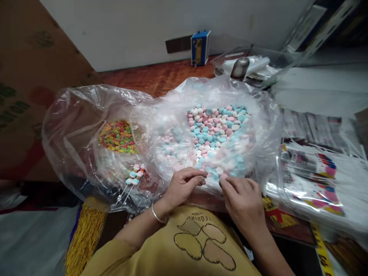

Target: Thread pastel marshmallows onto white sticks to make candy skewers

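My left hand point(184, 186), with a bangle on the wrist, is closed in a pinch at the near edge of a big clear plastic bag point(260, 115). Opposite it, my right hand point(244, 197) has its fingers curled and pressed together. Whatever is between the fingertips of either hand is too small to make out. Pink, blue and white candies point(212, 126) fill the bag just beyond both hands. Left of them, small colourful ring-shaped candies point(117, 136) lie in another clear bag point(69, 115). Candy skewers point(135, 174) on thin sticks rest near my left forearm.
Printed plastic packaging bags point(316, 184) are stacked at the right. A clear bin point(276, 73) with plastic rolls stands behind, beside a small blue box point(200, 48) against the wall. A large cardboard box point(37, 76) borders the left, above a yellow fringe point(84, 234).
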The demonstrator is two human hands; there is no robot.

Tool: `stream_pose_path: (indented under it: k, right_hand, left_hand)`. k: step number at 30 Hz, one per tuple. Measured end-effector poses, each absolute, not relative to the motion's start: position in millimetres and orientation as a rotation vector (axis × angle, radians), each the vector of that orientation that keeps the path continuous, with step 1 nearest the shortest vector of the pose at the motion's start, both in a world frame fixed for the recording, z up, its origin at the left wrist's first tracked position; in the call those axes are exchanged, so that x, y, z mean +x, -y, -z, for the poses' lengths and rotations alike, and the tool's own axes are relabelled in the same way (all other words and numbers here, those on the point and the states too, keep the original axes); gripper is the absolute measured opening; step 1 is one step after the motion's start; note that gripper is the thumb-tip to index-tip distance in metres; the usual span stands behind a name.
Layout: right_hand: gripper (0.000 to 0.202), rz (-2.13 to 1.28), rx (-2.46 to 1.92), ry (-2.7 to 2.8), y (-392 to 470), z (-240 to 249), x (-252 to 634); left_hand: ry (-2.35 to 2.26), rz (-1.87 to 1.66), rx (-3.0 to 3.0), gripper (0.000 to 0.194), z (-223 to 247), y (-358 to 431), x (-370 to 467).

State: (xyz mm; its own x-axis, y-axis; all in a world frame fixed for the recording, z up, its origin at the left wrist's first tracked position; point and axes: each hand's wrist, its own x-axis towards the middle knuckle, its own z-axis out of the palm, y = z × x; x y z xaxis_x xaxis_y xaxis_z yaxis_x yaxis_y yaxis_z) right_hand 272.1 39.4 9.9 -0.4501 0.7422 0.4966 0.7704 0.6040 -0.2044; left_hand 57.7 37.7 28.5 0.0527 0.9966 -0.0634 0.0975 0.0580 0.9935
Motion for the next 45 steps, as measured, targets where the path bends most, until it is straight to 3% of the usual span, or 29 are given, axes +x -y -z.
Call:
stream_pose_path:
  k: [4,9,15,19,25,30,33,39,45]
  right_hand:
    - [0.019,0.089,-1.14,2.218,-38.1,-7.7,268.0]
    - [0.014,0.069,-1.111,2.178,-37.1,-4.4,267.1]
    - [0.014,0.055,-1.113,2.113,-36.7,-3.7,264.1]
    - [0.022,-0.041,-1.148,2.009,-35.2,-3.7,264.1]
    - [0.027,-0.392,-1.415,1.619,-40.3,-8.8,266.5]
    - [0.028,-0.507,-1.441,1.543,-44.8,-7.0,269.5]
    - [0.028,-0.542,-1.453,1.531,-46.3,-2.0,275.0]
    - [0.029,-0.586,-1.444,1.533,-50.2,4.9,280.5]
    - [0.029,-0.605,-1.411,1.546,-51.8,9.0,281.0]
  left_hand:
    - [-1.205,-1.135,0.941,0.022,-29.7,-38.7,64.0]
    - [-1.111,-1.202,0.726,0.042,-27.9,-39.9,66.2]
    - [-1.108,-1.19,0.754,0.042,-28.0,-39.4,64.9]
    - [-1.141,-1.179,0.993,0.052,-40.0,-55.8,50.6]
    - [-1.432,-1.066,1.915,0.021,-76.0,-132.9,38.6]
    - [-1.523,-0.443,2.353,0.028,-60.7,-199.7,58.8]
    - [-1.533,-0.244,2.394,0.027,-38.0,-218.8,67.0]
    - [-1.588,-0.234,2.33,0.021,-10.7,-226.8,64.4]
    - [-1.636,-0.445,2.171,0.019,-18.0,-226.6,57.0]
